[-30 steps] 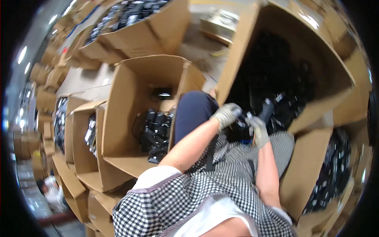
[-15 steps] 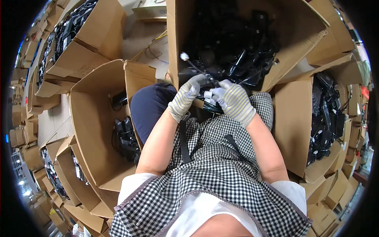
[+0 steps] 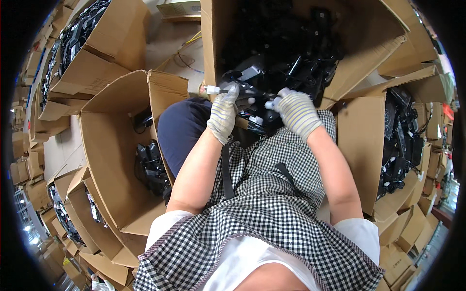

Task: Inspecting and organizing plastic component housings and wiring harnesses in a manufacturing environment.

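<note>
Looking down from the head, the view shows the left hand gripping a black cable, with its white plug poking out leftward past the thumb. The right hand is beside the cable's other end, fingers curled near a small white piece; whether they are closed on it, I cannot tell. The cable is above the lap, at the near edge of a large box that holds many dark parts.

As for progress, handling of this cable looks unfinished, since it is off the pile and not laid in any box. Black parts already lie in the left box, and more fill the right box. Plenty remain in the large box.
</note>
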### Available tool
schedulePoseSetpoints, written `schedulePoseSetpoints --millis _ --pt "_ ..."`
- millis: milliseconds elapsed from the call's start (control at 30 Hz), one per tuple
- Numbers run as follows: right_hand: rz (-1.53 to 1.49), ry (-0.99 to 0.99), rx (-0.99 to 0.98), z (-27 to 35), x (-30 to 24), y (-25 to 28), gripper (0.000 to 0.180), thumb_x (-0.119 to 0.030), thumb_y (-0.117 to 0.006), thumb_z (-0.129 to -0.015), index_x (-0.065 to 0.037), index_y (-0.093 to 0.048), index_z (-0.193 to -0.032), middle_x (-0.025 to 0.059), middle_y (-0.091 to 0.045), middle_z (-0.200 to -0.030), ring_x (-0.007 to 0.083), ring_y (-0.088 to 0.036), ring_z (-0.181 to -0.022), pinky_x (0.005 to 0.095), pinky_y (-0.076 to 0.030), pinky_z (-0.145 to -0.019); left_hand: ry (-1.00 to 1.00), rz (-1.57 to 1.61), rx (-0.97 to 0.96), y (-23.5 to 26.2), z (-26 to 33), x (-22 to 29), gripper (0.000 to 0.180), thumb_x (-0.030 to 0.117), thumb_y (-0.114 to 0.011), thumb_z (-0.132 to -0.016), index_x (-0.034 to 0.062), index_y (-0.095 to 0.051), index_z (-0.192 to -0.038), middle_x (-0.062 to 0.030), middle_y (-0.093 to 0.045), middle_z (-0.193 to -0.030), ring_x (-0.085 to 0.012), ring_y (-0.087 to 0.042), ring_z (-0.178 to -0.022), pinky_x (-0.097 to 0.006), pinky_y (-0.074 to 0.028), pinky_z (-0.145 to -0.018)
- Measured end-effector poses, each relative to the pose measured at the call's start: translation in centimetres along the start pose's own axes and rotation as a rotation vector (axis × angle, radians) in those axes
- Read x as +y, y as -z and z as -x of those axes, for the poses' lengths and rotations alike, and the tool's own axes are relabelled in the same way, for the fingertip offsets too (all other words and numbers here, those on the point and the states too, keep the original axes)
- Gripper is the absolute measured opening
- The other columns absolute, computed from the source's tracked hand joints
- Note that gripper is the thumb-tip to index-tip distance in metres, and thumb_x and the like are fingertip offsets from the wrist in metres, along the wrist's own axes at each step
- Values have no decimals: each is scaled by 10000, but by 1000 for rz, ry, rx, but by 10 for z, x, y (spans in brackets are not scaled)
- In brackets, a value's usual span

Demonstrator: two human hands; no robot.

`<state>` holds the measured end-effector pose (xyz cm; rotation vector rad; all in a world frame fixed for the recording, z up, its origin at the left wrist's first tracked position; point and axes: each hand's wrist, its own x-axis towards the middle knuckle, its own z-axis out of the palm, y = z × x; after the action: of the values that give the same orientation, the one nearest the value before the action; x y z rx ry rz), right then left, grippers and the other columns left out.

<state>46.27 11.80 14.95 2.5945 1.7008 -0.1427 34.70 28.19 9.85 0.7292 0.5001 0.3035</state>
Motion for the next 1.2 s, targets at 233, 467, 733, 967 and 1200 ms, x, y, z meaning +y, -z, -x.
schedulePoseSetpoints --millis 233,467,733,967,1200 --pt "170 25 340 -33 28 7 148 -241 -605 -810 -112 -676 -809 73 -597 -995 227 -584 -913 362 -480 -782 -201 -113 4 -7 5 8 301 295 -573 -926 44 -618 -1085 -106 -628 -1090 -179 -623 -845 -328 -505 -800" --pt "-441 -296 375 -3 -7 -75 116 -101 -574 -817 -40 -669 -844 108 -525 -1261 323 -557 -1038 420 -459 -901 -462 -352 -113 -17 13 1 341 280 -609 -908 29 -589 -1137 -94 -626 -1105 -150 -613 -893 -243 -454 -751" --pt "-1810 -766 272 69 -38 -56 303 -332 -572 -917 -39 -647 -932 23 -605 -728 26 -447 -484 150 -325 -433 -621 -1015 -307 -14 16 8 290 249 -633 -863 36 -627 -1060 -118 -650 -866 -243 -633 -824 -328 -466 -817" --pt "-1106 -466 191 67 -33 -34 280 -354 -542 -910 -99 -657 -913 76 -574 -634 201 -547 -563 317 -432 -546 -345 -1610 -652 -6 21 2 535 545 -425 -909 55 -634 -961 -187 -598 -687 -384 -587 -672 -417 -443 -592" --pt "-621 -338 260 70 -27 -31 251 -323 -500 -907 -136 -663 -945 127 -650 -772 323 -619 -735 433 -472 -645 -227 -1814 -704 -2 19 -5 551 581 -400 -899 88 -636 -972 -185 -589 -653 -390 -577 -645 -437 -434 -579"
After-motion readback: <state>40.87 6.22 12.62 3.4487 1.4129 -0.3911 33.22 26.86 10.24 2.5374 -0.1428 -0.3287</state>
